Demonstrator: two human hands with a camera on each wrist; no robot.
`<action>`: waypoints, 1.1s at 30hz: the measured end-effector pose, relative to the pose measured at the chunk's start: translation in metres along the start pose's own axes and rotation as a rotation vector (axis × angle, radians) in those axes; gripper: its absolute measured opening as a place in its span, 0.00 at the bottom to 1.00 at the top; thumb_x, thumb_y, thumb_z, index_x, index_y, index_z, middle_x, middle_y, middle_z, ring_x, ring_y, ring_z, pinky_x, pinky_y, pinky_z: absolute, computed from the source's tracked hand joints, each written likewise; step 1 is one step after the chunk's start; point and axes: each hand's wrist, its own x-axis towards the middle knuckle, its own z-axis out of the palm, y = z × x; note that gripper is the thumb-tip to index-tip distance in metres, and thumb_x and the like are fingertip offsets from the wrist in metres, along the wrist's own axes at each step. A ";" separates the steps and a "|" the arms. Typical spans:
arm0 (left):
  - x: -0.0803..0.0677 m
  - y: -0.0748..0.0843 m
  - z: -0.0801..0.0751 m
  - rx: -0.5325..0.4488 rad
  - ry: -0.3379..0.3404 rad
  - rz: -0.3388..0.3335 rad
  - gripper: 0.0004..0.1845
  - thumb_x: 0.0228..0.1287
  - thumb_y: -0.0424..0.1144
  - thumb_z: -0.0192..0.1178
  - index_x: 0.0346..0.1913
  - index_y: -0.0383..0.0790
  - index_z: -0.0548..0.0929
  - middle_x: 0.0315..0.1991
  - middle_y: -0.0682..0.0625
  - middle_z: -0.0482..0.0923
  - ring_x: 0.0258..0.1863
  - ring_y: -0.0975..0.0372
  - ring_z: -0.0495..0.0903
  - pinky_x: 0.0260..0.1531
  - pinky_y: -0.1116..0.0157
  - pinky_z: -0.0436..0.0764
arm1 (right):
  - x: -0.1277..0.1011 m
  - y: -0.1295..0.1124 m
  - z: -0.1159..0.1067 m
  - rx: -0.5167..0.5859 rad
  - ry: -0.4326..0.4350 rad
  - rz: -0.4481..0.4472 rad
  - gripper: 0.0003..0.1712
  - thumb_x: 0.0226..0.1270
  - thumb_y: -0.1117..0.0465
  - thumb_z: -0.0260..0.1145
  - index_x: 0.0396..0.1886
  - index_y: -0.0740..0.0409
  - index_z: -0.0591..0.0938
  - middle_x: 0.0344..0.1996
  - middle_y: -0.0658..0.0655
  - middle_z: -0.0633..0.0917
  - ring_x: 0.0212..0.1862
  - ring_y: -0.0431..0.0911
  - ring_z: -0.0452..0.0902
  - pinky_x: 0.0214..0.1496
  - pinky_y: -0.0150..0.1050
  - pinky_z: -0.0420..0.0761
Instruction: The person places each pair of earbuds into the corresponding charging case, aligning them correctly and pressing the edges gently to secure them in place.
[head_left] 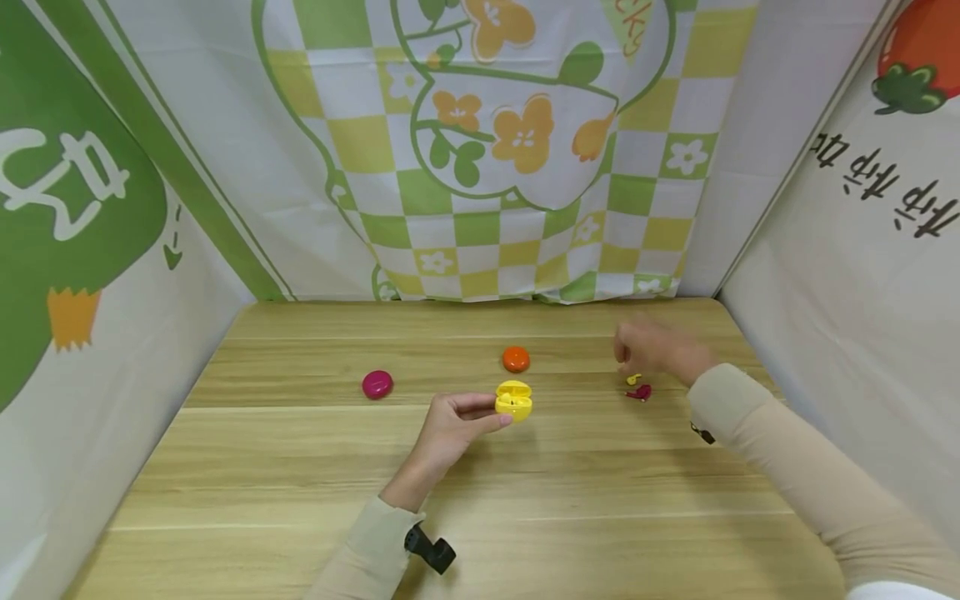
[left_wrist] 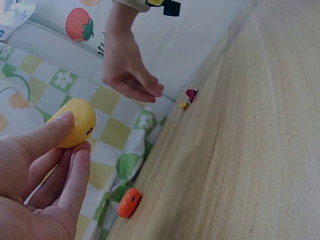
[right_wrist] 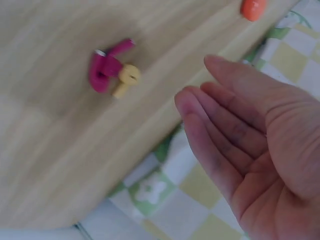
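My left hand (head_left: 457,421) pinches an open yellow earbud case (head_left: 513,400) between thumb and fingers, just above the wooden table (head_left: 300,483); the left wrist view shows the same yellow case (left_wrist: 77,122) held at the fingertips. My right hand (head_left: 648,350) hovers empty, fingers straight and relaxed, above a yellow earbud (head_left: 633,380) and magenta earbuds (head_left: 640,392) lying on the table. The right wrist view shows the hand (right_wrist: 240,130) to the right of the yellow earbud (right_wrist: 126,80) and the magenta earbuds (right_wrist: 106,65).
A shut orange case (head_left: 516,359) lies behind the yellow one, and a shut magenta case (head_left: 377,384) lies further left. Printed cloth walls (head_left: 480,150) close off the table at the back and on both sides.
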 end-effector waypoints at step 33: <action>0.000 0.000 0.001 -0.004 0.015 -0.011 0.20 0.63 0.36 0.77 0.56 0.33 0.89 0.54 0.38 0.90 0.48 0.60 0.91 0.49 0.68 0.89 | -0.003 0.036 0.056 0.038 0.153 0.146 0.08 0.55 0.69 0.77 0.20 0.58 0.87 0.23 0.52 0.86 0.28 0.43 0.77 0.31 0.38 0.80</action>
